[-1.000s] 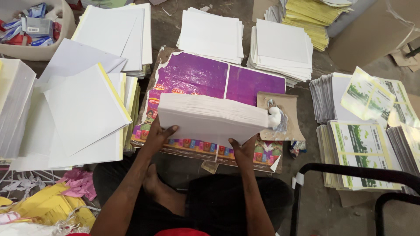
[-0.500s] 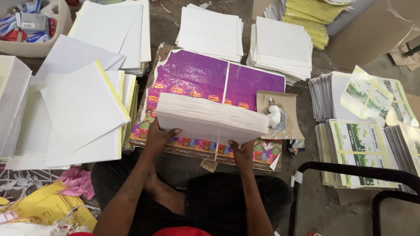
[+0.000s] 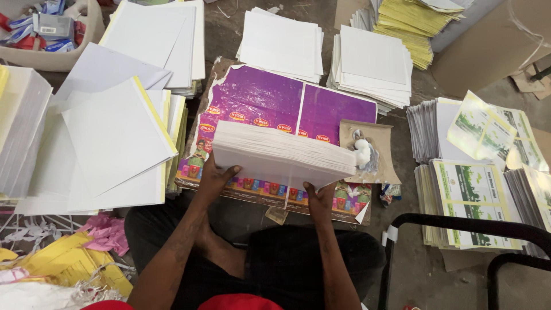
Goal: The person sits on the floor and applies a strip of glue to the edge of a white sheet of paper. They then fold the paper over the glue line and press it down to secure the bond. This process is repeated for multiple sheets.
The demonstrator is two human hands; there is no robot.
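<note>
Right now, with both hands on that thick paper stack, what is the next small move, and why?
Probably lower the paper stack flat onto the purple sheet beneath. Left hand and right hand grip only its near edge, it stands tilted up, and its far edges look fanned, so tapping would square them.

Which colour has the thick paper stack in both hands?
White thick paper stack, seen in the head view.

We are in a small printing or bindery workshop, working on the bare concrete floor. White sheet stacks lie far and left, yellow paper far right, and green printed labels right. A purple printed board serves as our work mat, with a glue pad on it. Paper scraps pile near left.
</note>
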